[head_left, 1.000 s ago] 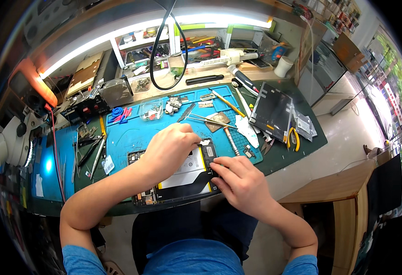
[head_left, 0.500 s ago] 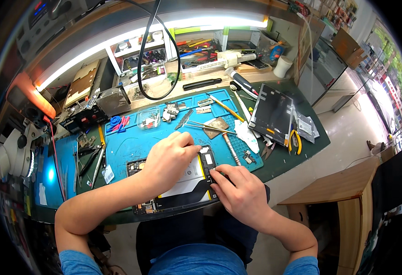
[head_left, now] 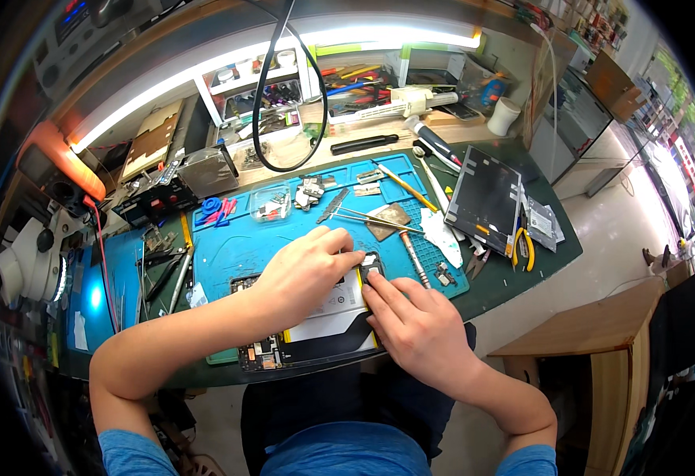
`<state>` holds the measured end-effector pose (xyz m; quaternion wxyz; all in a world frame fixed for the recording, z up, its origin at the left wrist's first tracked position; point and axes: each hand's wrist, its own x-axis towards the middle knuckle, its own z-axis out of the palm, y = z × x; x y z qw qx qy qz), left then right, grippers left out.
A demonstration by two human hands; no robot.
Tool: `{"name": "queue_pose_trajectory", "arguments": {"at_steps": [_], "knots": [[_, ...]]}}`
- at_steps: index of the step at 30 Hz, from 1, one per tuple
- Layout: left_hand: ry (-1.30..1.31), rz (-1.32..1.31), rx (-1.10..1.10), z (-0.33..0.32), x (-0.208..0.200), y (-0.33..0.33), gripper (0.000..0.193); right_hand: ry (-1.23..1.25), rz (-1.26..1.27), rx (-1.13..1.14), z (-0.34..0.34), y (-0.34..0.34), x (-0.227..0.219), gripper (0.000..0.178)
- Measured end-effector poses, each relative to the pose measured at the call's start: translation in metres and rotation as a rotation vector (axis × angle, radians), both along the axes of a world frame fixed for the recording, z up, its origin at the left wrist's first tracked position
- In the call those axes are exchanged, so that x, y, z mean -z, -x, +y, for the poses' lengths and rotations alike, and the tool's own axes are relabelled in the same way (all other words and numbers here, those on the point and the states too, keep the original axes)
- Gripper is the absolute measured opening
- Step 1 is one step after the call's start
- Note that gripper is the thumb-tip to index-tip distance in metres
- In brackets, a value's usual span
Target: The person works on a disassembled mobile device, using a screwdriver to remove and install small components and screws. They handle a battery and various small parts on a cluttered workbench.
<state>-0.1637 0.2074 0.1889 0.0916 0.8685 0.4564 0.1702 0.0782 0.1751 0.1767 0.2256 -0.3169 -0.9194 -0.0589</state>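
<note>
An opened tablet (head_left: 351, 339) lies at the bench's near edge, its inside facing up. A white battery (head_left: 320, 326) with yellow edges fills its middle, and bare circuit parts show at its left end. Over the far right of the tablet, my left hand (head_left: 308, 266) is closed in a pinch, the thumb by the far right corner. What lies between those fingertips is hidden. My right hand (head_left: 420, 321) rests at the tablet's right end, its fingers stretched out and their tips touching the black frame near that same corner.
Tweezers (head_left: 375, 220) lie across a metal plate on the blue mat (head_left: 236, 250), beyond my hands. To the right are a black screen panel (head_left: 484, 194) and yellow-handled pliers (head_left: 524, 247). A clear box (head_left: 270, 203) of small parts stands farther back. A black cable loop (head_left: 262, 95) hangs above.
My right fingers have slid along the tablet's right end toward the far corner and straightened. My left hand stays pinched by that corner. The whole view has shifted slightly.
</note>
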Motion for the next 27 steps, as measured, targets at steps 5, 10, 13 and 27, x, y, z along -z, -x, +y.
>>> {"name": "queue_pose_trajectory", "arguments": {"at_steps": [5, 10, 13, 27], "knots": [[0.256, -0.022, 0.066, 0.019, -0.026, 0.018, 0.028, 0.025, 0.005, -0.017, 0.005, -0.001, -0.001, 0.046], [0.394, -0.238, -0.207, 0.042, -0.052, 0.051, 0.02, 0.075, 0.021, -0.007, 0.004, 0.0, -0.004, 0.047], [0.517, -0.205, -0.165, 0.038, -0.04, 0.061, 0.023, 0.084, 0.027, -0.016, 0.007, 0.003, -0.006, 0.046], [0.691, -0.292, -0.23, 0.029, -0.018, 0.046, 0.019, 0.127, 0.092, -0.023, 0.021, 0.012, -0.004, 0.035]]}}
